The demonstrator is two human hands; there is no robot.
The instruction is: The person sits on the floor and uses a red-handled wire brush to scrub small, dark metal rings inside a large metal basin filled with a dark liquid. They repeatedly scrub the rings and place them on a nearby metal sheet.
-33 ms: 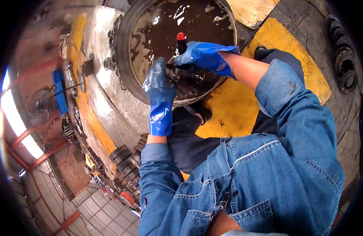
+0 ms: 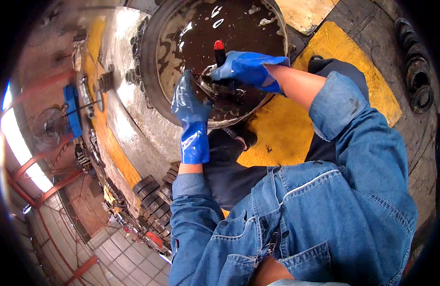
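My right hand [image 2: 243,66], in a blue rubber glove, is closed around a black handle with a red end [image 2: 219,51]; its working end is hidden, so I cannot tell the tool's kind. In a matching glove, my left hand [image 2: 190,102] has its fingers along the left side of a dark, wet metal part [image 2: 210,89], with the thumb over its near edge. The part looks rounded and shiny, though the right glove and the dark liquid hide much of it. Both hands are over a large round metal tub [image 2: 153,90] filled with dark brown liquid.
Small metal rings [image 2: 132,76] line the tub's left side. Dark stacked rings [image 2: 153,200] stand by my left elbow, and more black rings [image 2: 417,71] lie at the far right. Yellow plates [image 2: 353,66] cover the floor beside the tub. A fan [image 2: 50,127] stands at left.
My left hand has turned slightly, its thumb now showing apart from the fingers, and more of the metal part is visible. My right hand and the handle have barely moved.
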